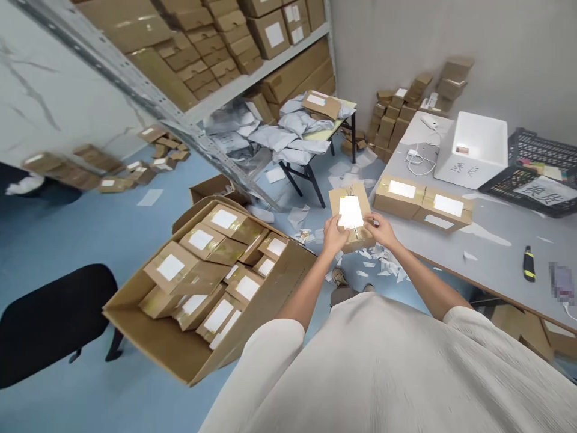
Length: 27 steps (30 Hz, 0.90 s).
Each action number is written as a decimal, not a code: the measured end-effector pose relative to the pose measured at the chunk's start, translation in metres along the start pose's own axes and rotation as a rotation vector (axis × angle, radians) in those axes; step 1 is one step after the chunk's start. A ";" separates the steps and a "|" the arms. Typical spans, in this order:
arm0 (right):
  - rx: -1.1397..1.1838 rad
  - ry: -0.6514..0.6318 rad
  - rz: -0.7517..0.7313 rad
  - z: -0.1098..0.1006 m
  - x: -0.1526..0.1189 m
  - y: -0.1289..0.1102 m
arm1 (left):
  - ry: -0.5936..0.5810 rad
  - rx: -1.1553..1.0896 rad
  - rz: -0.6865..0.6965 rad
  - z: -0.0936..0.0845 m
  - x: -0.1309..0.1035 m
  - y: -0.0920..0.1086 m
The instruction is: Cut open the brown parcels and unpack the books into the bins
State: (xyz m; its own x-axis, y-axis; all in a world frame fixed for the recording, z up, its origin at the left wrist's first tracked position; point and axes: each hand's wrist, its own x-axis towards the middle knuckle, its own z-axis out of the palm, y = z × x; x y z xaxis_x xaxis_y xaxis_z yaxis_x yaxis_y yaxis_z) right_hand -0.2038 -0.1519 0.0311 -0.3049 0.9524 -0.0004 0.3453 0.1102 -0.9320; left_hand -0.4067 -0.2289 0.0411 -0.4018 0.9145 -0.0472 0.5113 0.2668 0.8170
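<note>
Between my two hands is a small cardboard box [336, 201] with a white label [350, 211] on its upper face, held above the floor in front of me. My left hand [335, 236] grips its near left side, fingers closed at the label's edge. On the right side, my right hand [380, 230] pinches the box near the label's other edge. To the left stands a large open carton [270, 307] holding several taped, labelled boxes [211, 240]. Two labelled boxes [399, 198] sit side by side on the table to the right.
The grey table [496, 258] holds a white foam bin [471, 147], a black crate [536, 174] and a yellow-black cutter [529, 264]. Paper scraps [387, 261] litter the floor. A black chair [58, 319] stands left; a metal shelf [252, 81] and bag-covered small table [322, 144] are behind.
</note>
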 end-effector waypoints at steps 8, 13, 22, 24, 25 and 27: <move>-0.005 0.066 0.086 -0.018 0.028 0.014 | -0.117 0.043 0.038 0.029 0.059 0.009; -0.053 0.091 0.101 -0.015 0.061 0.015 | -0.170 0.032 0.057 0.034 0.107 0.009; -0.059 0.213 0.189 -0.008 0.096 0.022 | -0.332 -0.038 0.155 0.042 0.165 0.008; -0.070 0.256 0.214 -0.013 0.098 0.025 | -0.369 -0.053 0.188 0.049 0.171 0.014; -0.074 0.276 0.226 -0.017 0.099 0.027 | -0.388 -0.059 0.203 0.053 0.174 0.017; -0.080 0.312 0.246 -0.026 0.099 0.031 | -0.428 -0.066 0.223 0.063 0.178 0.025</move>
State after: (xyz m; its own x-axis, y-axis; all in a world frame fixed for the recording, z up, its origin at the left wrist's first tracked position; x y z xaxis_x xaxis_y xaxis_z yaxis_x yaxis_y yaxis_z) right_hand -0.2004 -0.0472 0.0120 0.0752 0.9923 -0.0979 0.4460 -0.1213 -0.8868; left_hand -0.4175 -0.0401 0.0168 0.0677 0.9938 -0.0877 0.4943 0.0430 0.8682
